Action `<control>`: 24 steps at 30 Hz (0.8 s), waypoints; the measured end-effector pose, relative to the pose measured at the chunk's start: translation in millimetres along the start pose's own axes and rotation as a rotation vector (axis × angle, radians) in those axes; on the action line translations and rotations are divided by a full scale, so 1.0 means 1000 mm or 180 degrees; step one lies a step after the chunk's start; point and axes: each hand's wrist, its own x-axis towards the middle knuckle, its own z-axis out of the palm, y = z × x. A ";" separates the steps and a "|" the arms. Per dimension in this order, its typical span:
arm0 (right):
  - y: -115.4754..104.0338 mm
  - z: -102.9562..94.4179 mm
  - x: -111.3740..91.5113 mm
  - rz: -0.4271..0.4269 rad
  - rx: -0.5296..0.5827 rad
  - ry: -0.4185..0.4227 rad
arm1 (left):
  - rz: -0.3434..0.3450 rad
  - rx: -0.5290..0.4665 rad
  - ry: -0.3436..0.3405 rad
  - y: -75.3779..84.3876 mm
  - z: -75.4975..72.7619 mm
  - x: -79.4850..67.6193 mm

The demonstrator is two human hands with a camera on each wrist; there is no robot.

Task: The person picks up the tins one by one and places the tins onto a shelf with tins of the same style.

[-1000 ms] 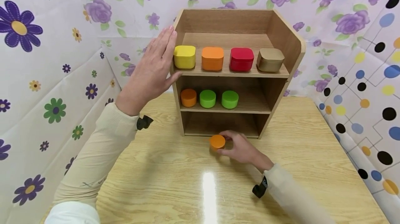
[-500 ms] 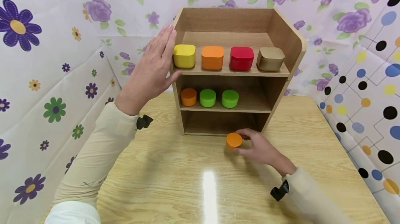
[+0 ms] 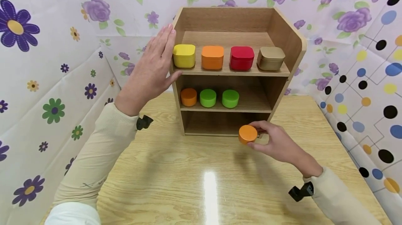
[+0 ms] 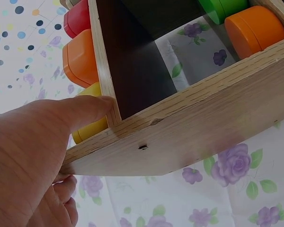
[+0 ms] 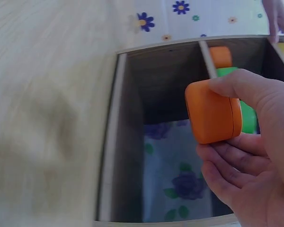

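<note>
My right hand point(image 3: 281, 144) pinches a round orange lidded box point(image 3: 247, 134) between thumb and fingers, raised above the table in front of the bottom compartment. In the right wrist view the thumb lies on one side of this orange box point(image 5: 210, 111), the fingers under the other. My left hand point(image 3: 150, 68) lies with straight fingers along the left side of the wooden shelf point(image 3: 227, 38). Its thumb point(image 4: 92, 111) touches the front edge by the top board. On the middle board stand a round orange box point(image 3: 188, 97) and two round green boxes point(image 3: 208, 98).
Along the top board stand a yellow box point(image 3: 184, 56), an orange squarish box point(image 3: 212, 57), a red box point(image 3: 242, 58) and a gold box point(image 3: 270, 58). The shelf rests on a wooden table point(image 3: 176, 179) between patterned cloth walls point(image 3: 355, 78).
My right hand has carried the round orange box to the right and lifted it off the table. The left hand stays against the shelf.
</note>
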 end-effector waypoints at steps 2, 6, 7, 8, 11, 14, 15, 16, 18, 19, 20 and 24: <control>-0.004 -0.008 0.000 -0.0046 -0.0049 0.0062 | 0.0002 -0.0003 0.0001 0.000 0.000 0.000; -0.012 -0.024 0.004 -0.0140 -0.0109 0.0198 | -0.0001 -0.0008 0.0000 0.000 0.000 0.000; -0.014 -0.028 0.004 -0.0161 -0.0140 0.0235 | -0.0004 -0.0004 -0.0001 0.000 0.000 -0.001; -0.016 -0.031 0.005 -0.0174 -0.0166 0.0269 | -0.0004 -0.0001 0.0000 0.000 0.000 -0.001; -0.020 -0.040 0.009 -0.0178 -0.0239 0.0390 | -0.0006 0.0003 0.0004 0.000 0.000 -0.001; -0.024 -0.046 0.013 -0.0171 -0.0281 0.0521 | -0.0005 -0.0002 0.0000 0.000 0.000 0.000; -0.025 -0.048 0.014 -0.0155 -0.0286 0.0570 | -0.0006 -0.0008 -0.0004 0.000 0.000 0.000; -0.026 -0.050 0.015 -0.0140 -0.0293 0.0618 | -0.0004 -0.0010 -0.0004 0.000 0.000 0.000; -0.029 -0.053 0.018 -0.0096 -0.0288 0.0708 | -0.0004 -0.0018 -0.0008 0.000 0.000 0.000; -0.029 -0.054 0.020 -0.0071 -0.0274 0.0744 | -0.0002 -0.0021 -0.0006 0.001 0.000 0.000; -0.030 -0.056 0.022 -0.0048 -0.0264 0.0780 | -0.0002 -0.0019 -0.0004 0.001 0.000 0.000; -0.032 -0.057 0.027 0.0058 -0.0208 0.0865 | 0.0014 -0.0018 0.0017 0.001 0.000 -0.001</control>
